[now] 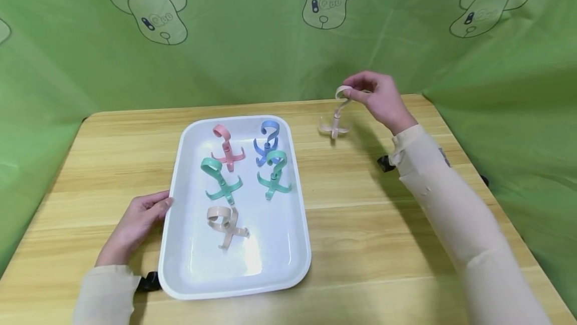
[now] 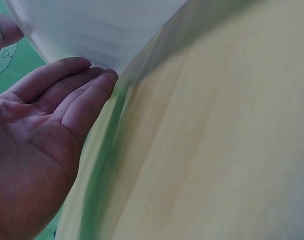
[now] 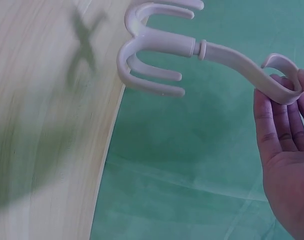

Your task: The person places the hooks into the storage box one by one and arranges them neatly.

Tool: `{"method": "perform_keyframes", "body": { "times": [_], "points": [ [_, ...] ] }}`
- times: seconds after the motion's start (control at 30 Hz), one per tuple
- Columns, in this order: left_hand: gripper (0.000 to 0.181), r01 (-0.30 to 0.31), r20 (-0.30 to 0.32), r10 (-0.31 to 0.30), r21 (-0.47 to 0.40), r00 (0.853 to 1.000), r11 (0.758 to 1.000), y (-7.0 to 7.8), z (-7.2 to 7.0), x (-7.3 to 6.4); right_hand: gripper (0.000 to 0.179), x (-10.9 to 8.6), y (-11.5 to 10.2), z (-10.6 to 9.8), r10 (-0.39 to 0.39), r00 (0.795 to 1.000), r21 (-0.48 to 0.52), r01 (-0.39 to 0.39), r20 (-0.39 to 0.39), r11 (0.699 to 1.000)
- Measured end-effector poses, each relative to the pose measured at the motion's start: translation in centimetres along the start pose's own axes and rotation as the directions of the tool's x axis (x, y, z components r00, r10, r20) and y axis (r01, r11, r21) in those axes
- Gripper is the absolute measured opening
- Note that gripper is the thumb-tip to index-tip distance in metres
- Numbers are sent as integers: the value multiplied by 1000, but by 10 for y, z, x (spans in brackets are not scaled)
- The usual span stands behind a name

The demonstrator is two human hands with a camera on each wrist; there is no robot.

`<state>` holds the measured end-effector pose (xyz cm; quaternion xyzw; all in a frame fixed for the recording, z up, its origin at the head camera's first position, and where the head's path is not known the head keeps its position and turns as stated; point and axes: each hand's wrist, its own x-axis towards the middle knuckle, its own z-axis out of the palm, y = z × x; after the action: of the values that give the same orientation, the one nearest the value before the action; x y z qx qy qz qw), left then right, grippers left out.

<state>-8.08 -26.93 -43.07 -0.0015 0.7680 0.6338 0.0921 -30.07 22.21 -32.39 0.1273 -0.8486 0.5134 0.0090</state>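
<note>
My right hand pinches the curled top of a pale beige hanging hook over the table's back right. In the right wrist view, the held hook has several upturned prongs and a swivel stem. My left hand touches the left side of a white tray. Its fingers lie against the tray's outer wall in the left wrist view, the thumb near the rim. In the tray are a pink hook, a blue hook, two green hooks and another beige hook.
A light wood table carries the tray. Green cloth with printed mouse heads hangs behind and at both sides. Black straps show near both wrists.
</note>
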Motion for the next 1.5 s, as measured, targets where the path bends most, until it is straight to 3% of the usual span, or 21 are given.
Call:
{"method": "perform_keyframes", "body": {
  "times": [0.67,1.0,1.5],
  "points": [
    [48,36,14,-36,23,999,999,3,-2,-1,31,-21,-13,4,16,1000,-85,-15,20,996],
    [47,28,17,-28,-1,999,1000,4,-3,0,30,-33,-26,10,-31,999,-74,33,26,997],
    [50,65,24,-65,-2,998,998,6,-3,-2,27,-62,-53,18,-78,996,-97,82,50,992]
  ]
}}
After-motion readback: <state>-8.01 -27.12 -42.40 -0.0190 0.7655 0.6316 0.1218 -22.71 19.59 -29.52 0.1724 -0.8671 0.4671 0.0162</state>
